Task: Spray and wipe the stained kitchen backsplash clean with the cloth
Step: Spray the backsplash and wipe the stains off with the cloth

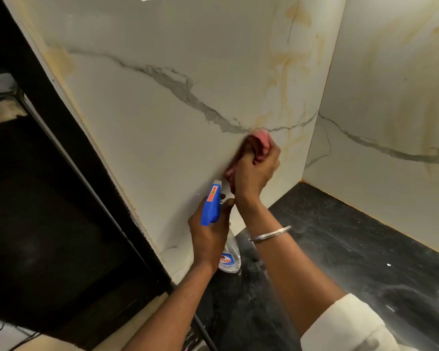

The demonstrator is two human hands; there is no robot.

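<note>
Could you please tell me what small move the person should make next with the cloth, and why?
Probably slide the pink cloth upward and slightly right: the right hand presses it against the backsplash just below yellowish streaks that run up the wall, so that patch looks unwiped. The left hand holds the spray bottle lower down.

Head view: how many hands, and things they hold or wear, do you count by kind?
Hands: 2, left hand and right hand
Spray bottle: 1
Pink cloth: 1
Metal bangle: 1
Total: 5

Pink cloth (262,139), right hand (256,172), against backsplash (150,127)
</note>
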